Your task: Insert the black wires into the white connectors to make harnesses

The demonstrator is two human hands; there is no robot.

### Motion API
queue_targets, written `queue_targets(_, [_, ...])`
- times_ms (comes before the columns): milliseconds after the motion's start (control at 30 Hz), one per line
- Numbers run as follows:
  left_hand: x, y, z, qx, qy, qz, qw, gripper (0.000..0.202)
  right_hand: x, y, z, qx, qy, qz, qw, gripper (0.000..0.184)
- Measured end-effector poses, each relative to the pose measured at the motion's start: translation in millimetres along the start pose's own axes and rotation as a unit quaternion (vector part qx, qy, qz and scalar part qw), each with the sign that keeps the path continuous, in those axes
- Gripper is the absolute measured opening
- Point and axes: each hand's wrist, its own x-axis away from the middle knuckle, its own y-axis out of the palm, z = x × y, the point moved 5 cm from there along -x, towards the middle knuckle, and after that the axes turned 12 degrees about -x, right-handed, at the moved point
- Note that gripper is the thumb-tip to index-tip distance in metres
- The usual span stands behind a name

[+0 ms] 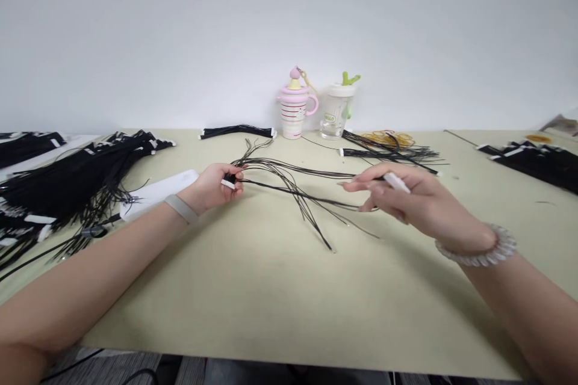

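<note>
My left hand (215, 186) is closed around the gathered ends of a loose bunch of thin black cords (289, 183), with white tags showing at its fingertips. The cords fan out to the right across the pale green table (253, 295). My right hand (406, 198) hovers over their far ends, fingers curled, pinching a cord with a white tag that sticks out past the knuckles. A grey band sits on my left wrist and a clear coiled band on my right.
A big heap of black cords (67, 186) lies at the left, with a white flat piece (158, 192) beside it. More bundles (237, 130) (388, 153) (533, 159) lie at the back and right. A pink cup (294, 105), a clear bottle (336, 108) and yellow rubber bands (388, 137) stand by the wall.
</note>
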Motion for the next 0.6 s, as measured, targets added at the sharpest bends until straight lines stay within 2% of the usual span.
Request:
queue_targets(67, [4, 4.4, 2, 0.01, 0.003, -0.041, 0.999, 0.017, -3, -13, 1, -0.081, -0.033, 0.048, 0.995, 0.021])
queue_targets(133, [7, 7.7, 4, 0.021, 0.006, -0.067, 0.997, 0.015, -3, -22, -2, -0.153, -0.067, 0.066, 0.984, 0.024])
queue_targets(200, [8, 9.3, 4, 0.029, 0.01, -0.079, 0.996, 0.01, 1, -24, -9, -0.182, -0.089, 0.054, 0.978, 0.022])
queue_targets(233, [8, 9.3, 4, 0.03, 0.013, -0.079, 0.996, 0.007, 4, -21, -13, -0.184, -0.094, 0.027, 0.978, 0.018])
queue_targets(267, [7, 8.9, 4, 0.029, 0.016, -0.077, 0.996, 0.005, 8, -15, -18, -0.177, -0.088, -0.016, 0.98, 0.014])
queue_targets(333, [4, 7.0, 3, 0.02, 0.021, -0.068, 0.997, 0.004, 19, 7, -28, -0.14, -0.066, -0.159, 0.975, 0.014])
queue_targets(400, [1, 4.5, 3, 0.006, 0.028, -0.056, 0.998, 0.005, 33, 33, -34, -0.073, -0.05, -0.332, 0.939, 0.021])
queue_targets(467, [-2, 2.7, 3, -0.011, 0.038, -0.046, 0.998, 0.006, 46, 52, -35, -0.014, -0.051, -0.456, 0.888, 0.026])
queue_targets(533, [-3, 2.7, 4, -0.033, 0.045, -0.045, 0.997, 0.007, 52, 62, -31, 0.029, -0.042, -0.519, 0.853, 0.03])
queue_targets(600, [-2, 4.5, 5, -0.056, 0.05, -0.057, 0.996, 0.009, 54, 64, -22, 0.061, -0.013, -0.547, 0.835, 0.032])
